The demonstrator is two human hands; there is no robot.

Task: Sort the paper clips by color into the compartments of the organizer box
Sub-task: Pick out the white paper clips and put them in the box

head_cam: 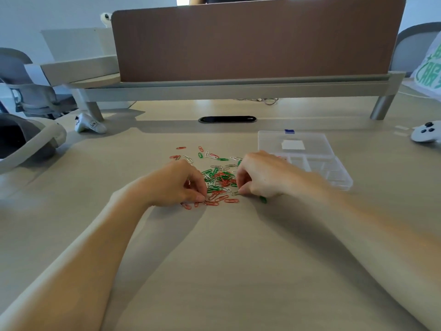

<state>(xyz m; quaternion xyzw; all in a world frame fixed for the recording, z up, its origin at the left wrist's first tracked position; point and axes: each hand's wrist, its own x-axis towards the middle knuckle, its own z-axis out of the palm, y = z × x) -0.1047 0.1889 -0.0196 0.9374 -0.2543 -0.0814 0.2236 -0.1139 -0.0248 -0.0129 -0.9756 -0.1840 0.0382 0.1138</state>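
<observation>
Red clip (211, 203) at near edge of the pile (219, 177): left hand (175, 185) fingers curled down, thumb and forefinger closed on the clip's left end. Right hand (260, 175) also curled, tips pinching a silver clip (235, 193) that lies flat on the desk (214, 259). One green clip (263, 199) pokes out from under the right palm. The pile is mixed red, green and silver and sits between both hands. Clear organizer box (317, 163) lies open just right of it, partly behind the right hand; compartment contents too blurred to tell. White controller (89, 125) far left.
</observation>
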